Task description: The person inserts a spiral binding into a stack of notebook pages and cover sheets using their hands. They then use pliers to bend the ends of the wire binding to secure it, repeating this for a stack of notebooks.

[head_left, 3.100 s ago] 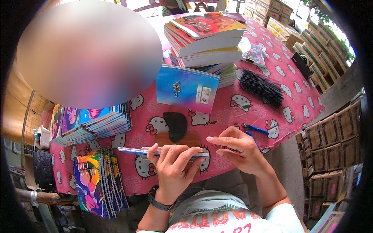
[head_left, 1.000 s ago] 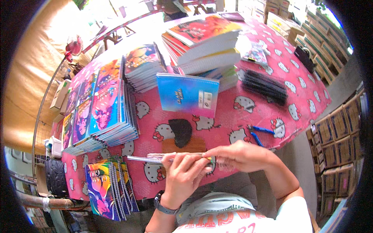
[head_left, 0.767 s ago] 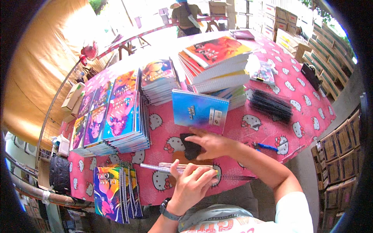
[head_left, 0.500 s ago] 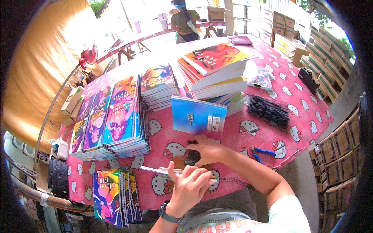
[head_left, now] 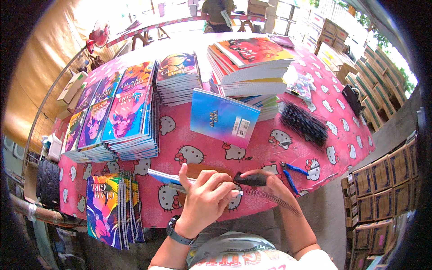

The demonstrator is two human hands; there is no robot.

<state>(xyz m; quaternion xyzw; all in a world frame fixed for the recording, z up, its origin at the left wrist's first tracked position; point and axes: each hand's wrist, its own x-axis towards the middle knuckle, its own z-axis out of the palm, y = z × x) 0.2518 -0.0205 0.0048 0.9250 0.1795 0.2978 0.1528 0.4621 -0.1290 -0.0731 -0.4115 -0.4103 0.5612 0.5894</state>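
Good handling here probably means the left hand (head_left: 207,189), closed around the notebook (head_left: 167,176) over the bench (head_left: 177,141), keeping its end steady while the right hand (head_left: 273,183), gripping the black pad (head_left: 253,179), stays light (the trailing coil (head_left: 270,196) could snag). 0.5 s earlier, that pad was by the brown board (head_left: 202,168); now it sits at the notebook's right end

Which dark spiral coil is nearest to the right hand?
The single coil crossing just below the right hand in the picture; the bundled coils lie farther up the table.
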